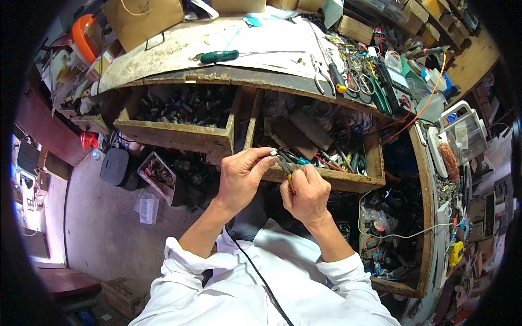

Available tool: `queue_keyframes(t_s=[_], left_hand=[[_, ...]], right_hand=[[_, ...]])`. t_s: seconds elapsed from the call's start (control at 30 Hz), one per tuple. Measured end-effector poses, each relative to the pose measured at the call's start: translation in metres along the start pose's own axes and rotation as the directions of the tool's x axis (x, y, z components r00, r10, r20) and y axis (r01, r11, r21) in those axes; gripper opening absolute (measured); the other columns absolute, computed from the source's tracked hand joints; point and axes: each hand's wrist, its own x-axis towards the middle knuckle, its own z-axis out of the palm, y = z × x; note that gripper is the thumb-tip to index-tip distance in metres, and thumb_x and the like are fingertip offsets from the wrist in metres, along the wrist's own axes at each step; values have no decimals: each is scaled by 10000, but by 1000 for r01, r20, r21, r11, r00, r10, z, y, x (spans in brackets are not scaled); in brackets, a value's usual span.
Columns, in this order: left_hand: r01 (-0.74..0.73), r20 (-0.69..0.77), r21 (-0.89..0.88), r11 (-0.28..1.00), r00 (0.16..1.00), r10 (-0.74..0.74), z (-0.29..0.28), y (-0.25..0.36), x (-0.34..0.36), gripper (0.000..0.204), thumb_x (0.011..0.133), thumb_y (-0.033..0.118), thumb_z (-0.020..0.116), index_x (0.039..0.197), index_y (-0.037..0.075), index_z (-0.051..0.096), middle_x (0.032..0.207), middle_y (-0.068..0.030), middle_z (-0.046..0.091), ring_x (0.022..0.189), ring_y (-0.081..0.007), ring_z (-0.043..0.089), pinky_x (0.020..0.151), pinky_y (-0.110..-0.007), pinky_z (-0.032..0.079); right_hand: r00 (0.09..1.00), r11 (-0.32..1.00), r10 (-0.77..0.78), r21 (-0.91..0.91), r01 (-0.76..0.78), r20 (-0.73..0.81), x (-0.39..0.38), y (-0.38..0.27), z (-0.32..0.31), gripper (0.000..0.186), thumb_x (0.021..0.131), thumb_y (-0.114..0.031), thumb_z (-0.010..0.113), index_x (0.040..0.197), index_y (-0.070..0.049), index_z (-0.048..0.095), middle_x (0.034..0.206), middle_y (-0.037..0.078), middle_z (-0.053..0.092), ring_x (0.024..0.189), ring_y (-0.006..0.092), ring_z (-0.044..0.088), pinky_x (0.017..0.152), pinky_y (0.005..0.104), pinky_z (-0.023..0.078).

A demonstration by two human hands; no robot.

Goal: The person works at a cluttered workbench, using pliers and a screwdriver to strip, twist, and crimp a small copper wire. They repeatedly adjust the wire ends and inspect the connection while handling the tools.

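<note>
Between the thumb and forefinger of my left hand (239,176) is pinched a small whitish piece (273,153), too small to identify. My right hand (308,194) is wrapped around a pair of pliers (286,168) with yellow handles. Their dark jaws point up and left, close to the small piece; I cannot tell whether they touch it. Both hands are held above the front of an open wooden drawer (342,180) full of tools and wires.
A second open drawer (176,135) holds many small dark parts. On the worktop (179,51) lie a green-handled screwdriver (219,56), another pair of pliers (323,76) and a meter (398,79). Below left stand a grey bin (115,167) and a white box (157,178).
</note>
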Motion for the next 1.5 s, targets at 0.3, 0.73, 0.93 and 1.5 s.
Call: queue_keyframes(t_s=[0.3,0.73,0.93,1.5], left_hand=[[63,-1,15,998,998,-63,-1,-3,1,195,920,77,740,1073,-42,729,916,-78,759,828,-104,710,738,-241,571],[-74,29,179,981,997,70,-4,11,6,237,969,184,695,1010,-48,718,866,-123,740,759,-151,701,693,-272,555],[263,44,-291,920,964,-262,-1,-12,4,291,1037,235,605,954,-21,717,836,-67,726,721,-143,698,688,-277,573],[358,133,-474,805,932,-337,6,-9,-4,311,1046,281,594,952,-2,683,829,-34,696,743,-89,673,697,-267,594]], right_hand=[[1000,996,-17,-89,19,22,5,-5,-5,236,753,-92,725,711,-69,494,732,101,485,588,266,542,510,369,466],[999,995,-23,-98,26,35,6,-7,-10,222,734,-87,718,717,-64,499,734,106,473,611,275,537,532,375,463],[995,996,87,20,-88,49,14,-16,-17,205,774,-105,719,741,-44,526,798,130,511,709,305,542,618,413,459],[984,977,142,147,-157,107,6,-18,-15,189,800,-117,710,775,-27,547,888,158,537,823,329,521,741,443,409]])
